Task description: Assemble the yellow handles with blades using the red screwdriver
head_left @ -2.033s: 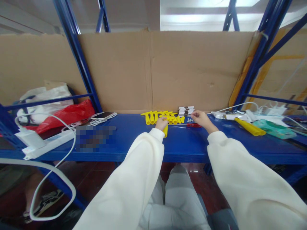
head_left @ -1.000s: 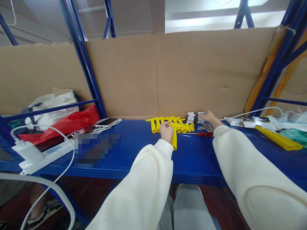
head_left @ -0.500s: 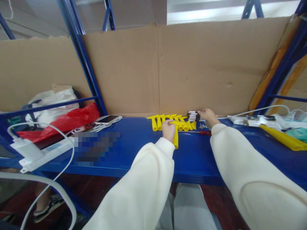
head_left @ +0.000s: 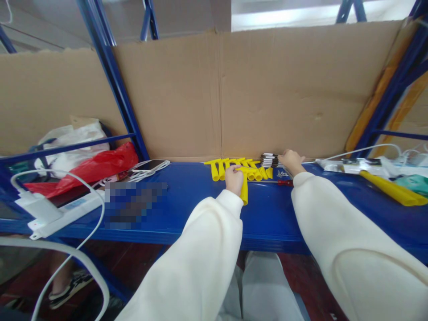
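Note:
My left hand point(head_left: 234, 179) is closed around a yellow plastic piece point(head_left: 244, 192) with a tube-like handle, which points down towards the table's front edge. Just behind it lies a row of similar yellow pieces point(head_left: 221, 170), their round hollow ends facing me. My right hand point(head_left: 290, 160) reaches to the right end of a small stack of black-and-white pieces point(head_left: 268, 160). Its fingers are curled together there, and what they pinch is hidden. Small metal parts, perhaps screws point(head_left: 281, 172), lie below that hand. A screwdriver with a red handle point(head_left: 284, 183) lies near my right sleeve.
A blue table point(head_left: 197, 200) is backed by a cardboard sheet point(head_left: 174, 102). On the left are a phone point(head_left: 152, 165), a power strip point(head_left: 72, 213), a red bag point(head_left: 100, 167) and loose cables. A long yellow piece point(head_left: 391, 189) and plastic packaging lie right.
The right hand has shifted slightly and turned at the stack's right end. My left hand still grips the yellow piece in about the same spot. The whole view has tilted a little.

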`<state>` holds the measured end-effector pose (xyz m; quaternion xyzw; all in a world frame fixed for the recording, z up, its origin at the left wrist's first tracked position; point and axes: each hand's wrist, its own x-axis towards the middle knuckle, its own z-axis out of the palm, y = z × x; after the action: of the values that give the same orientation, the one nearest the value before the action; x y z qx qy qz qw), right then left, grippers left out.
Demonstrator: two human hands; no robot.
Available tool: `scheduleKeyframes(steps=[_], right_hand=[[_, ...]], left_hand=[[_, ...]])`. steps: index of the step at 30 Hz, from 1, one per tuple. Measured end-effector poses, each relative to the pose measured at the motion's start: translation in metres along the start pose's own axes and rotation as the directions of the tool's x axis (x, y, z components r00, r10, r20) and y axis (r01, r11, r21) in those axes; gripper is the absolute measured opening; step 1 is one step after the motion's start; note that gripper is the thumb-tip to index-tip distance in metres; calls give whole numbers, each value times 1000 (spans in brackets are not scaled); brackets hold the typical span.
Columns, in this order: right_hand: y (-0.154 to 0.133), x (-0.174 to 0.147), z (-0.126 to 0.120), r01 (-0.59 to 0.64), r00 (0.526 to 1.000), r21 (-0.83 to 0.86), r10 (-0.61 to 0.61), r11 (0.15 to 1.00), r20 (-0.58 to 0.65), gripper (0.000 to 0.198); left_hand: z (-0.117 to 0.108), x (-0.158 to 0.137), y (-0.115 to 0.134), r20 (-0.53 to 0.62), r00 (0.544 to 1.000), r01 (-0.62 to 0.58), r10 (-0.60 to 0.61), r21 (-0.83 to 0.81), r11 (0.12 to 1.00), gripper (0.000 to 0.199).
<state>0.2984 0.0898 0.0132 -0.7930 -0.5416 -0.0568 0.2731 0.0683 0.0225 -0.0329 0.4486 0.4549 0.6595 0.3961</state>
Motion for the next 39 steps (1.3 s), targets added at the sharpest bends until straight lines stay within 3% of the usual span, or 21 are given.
scheduleKeyframes(steps=[7, 15, 20, 22, 29, 33, 39], right_hand=[[2, -4, -5, -44, 988, 205, 72, 978, -133, 36], [-3, -24, -19, 42, 966, 475, 85, 879, -243, 37], [-13, -48, -23, 55, 974, 628, 96, 776, -204, 34], [-17, -61, -22, 78, 985, 671, 46, 738, -165, 34], [-23, -91, -19, 269, 963, 633, -185, 725, -197, 29], [-23, -92, -17, 306, 952, 666, -239, 681, -192, 31], [-26, -93, -16, 330, 942, 730, -263, 599, -210, 34]], left_hand=[[-2, -4, 8, -36, 999, 21, -19, 73, 997, 38], [-9, -5, 14, -36, 997, -69, 72, 80, 994, 31], [-9, -10, 25, -24, 998, -48, 50, 73, 996, 20], [-8, -14, 32, 13, 999, -41, 40, 50, 998, 14], [-7, -26, 44, 158, 986, -56, 55, 4, 998, 9], [-6, -28, 43, 256, 966, -47, 26, 74, 996, 4], [-8, -27, 42, 240, 969, -91, 64, 103, 990, 17]])
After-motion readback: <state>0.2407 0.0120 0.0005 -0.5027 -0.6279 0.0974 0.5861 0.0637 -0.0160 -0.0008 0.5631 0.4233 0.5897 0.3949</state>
